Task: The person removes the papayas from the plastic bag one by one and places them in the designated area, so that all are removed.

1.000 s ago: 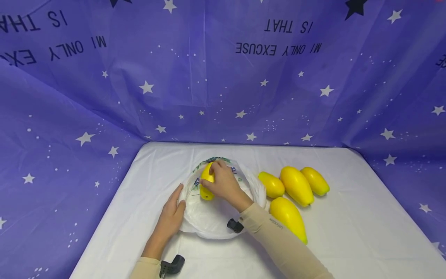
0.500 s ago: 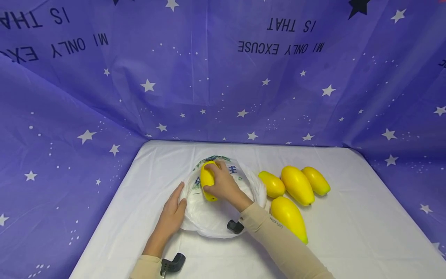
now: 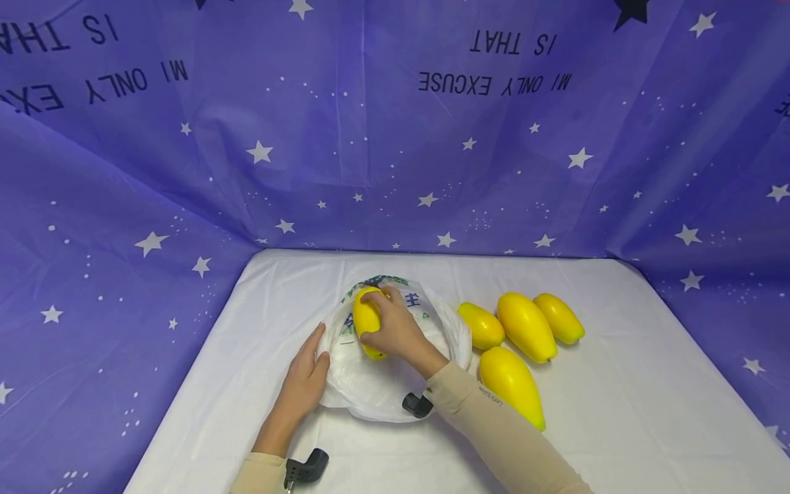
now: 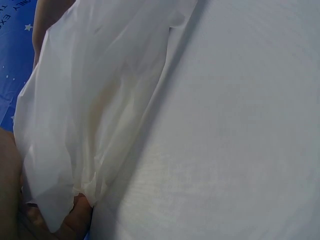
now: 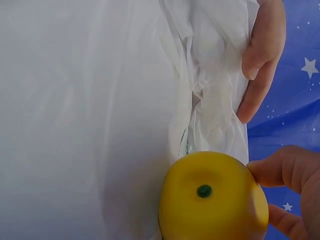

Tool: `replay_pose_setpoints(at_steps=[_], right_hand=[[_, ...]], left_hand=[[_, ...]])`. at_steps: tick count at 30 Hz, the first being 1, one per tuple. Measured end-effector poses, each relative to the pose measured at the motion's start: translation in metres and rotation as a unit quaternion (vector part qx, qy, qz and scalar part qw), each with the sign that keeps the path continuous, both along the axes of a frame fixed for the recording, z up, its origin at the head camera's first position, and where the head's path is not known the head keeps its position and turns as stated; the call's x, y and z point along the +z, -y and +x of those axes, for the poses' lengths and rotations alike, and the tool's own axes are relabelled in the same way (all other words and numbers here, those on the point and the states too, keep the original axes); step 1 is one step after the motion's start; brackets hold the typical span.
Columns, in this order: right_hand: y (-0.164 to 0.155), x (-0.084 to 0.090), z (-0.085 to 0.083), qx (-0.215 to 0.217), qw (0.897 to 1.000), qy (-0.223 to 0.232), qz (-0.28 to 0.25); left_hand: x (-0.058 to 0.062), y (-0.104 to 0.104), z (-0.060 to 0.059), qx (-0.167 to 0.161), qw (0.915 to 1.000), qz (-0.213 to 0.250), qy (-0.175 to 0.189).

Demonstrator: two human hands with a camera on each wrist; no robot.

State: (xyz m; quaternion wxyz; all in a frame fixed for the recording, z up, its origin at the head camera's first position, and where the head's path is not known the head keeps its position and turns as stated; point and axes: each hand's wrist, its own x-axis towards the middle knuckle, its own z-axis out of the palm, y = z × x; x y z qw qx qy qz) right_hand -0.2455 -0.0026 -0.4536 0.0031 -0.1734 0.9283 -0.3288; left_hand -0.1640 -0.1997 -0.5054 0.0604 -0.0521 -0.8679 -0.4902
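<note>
Our right hand [image 3: 395, 329] curls its fingers around a yellow fruit [image 3: 367, 321] and holds it at the mouth of the white bag [image 3: 376, 384], which lies crumpled on the table [image 3: 617, 425]. In the right wrist view the fruit's [image 5: 212, 197] stem end faces the camera, fingertips [image 5: 280, 170] pressing its side, with bag film just behind it. Our left hand [image 3: 305, 377] grips the bag's left edge; the left wrist view shows fingers [image 4: 75, 220] pinching a fold of the plastic [image 4: 90, 110].

Four more fruits [image 3: 524, 326] lie just right of the bag, touching or nearly touching one another.

We judge the main risk to be the bag mouth collapsing: the film is thin and slack, and only one edge is held, so the fruit could catch on a fold and push the bag along the table rather than slide in. The fruit looks smooth and rounded, so it could also slip from our grasp and roll. Our right sleeve [image 3: 494, 425] lies close to the nearest loose fruit [image 3: 511, 384] and could nudge it.
</note>
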Motion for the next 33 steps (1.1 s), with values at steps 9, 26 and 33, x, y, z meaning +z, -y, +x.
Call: replay_pose_setpoints(at_steps=[9, 26, 33], right_hand=[[-0.005, -0.001, 0.009, 0.000, 1.000, 0.003, -0.007], [0.001, 0.001, 0.012, 0.014, 1.000, 0.010, 0.003], [0.002, -0.004, 0.007, 0.011, 1.000, 0.008, -0.006]], left_hand=[[-0.002, -0.001, -0.001, -0.001, 1.0000, -0.007, -0.004], [-0.004, 0.001, 0.000, -0.001, 1.0000, -0.003, -0.009], [-0.002, 0.000, -0.001, -0.002, 1.0000, -0.007, -0.006]])
